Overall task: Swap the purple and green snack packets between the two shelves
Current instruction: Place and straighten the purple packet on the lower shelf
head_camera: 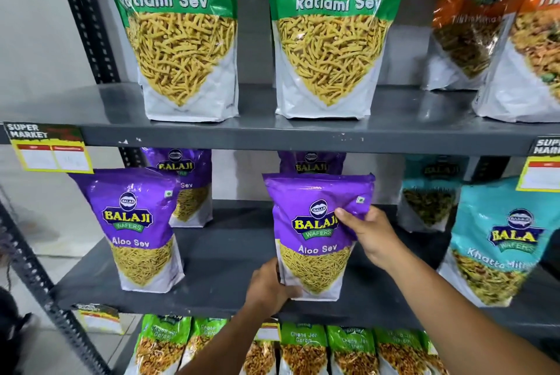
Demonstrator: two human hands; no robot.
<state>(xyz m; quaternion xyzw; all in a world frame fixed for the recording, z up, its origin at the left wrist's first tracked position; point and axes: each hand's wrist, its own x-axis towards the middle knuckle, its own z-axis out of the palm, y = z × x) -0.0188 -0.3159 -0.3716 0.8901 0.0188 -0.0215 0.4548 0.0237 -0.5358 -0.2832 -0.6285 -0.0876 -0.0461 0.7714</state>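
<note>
1. A purple Aloo Sev packet [316,235] is standing upright near the front edge of the middle shelf [224,256], right of centre, with both hands on it.
2. The right hand [371,233] is gripping the packet's upper right side, the thumb pressing on the front by the logo and the fingers wrapping behind, closed onto the bag.
3. The left hand [268,288] is cupping the packet's lower left corner, its fingers curled around the base where it is meeting the shelf.
4. A second purple packet [312,162] is sitting directly behind the held one, mostly hidden by it.
5. Two more purple packets are occupying the left of the same shelf: a front purple packet [136,229] and a rear purple packet [188,183] behind it.
6. On the upper shelf [257,132], a left green Ratlami Sev packet [178,32] and a right green Ratlami Sev packet [330,35] are standing upright, side by side but apart.
7. Orange packets [497,29] are filling the upper shelf's right end, and teal packets [497,241] are sitting below them on the middle shelf.
8. Small green packets [303,347] are lining the bottom row.
</note>
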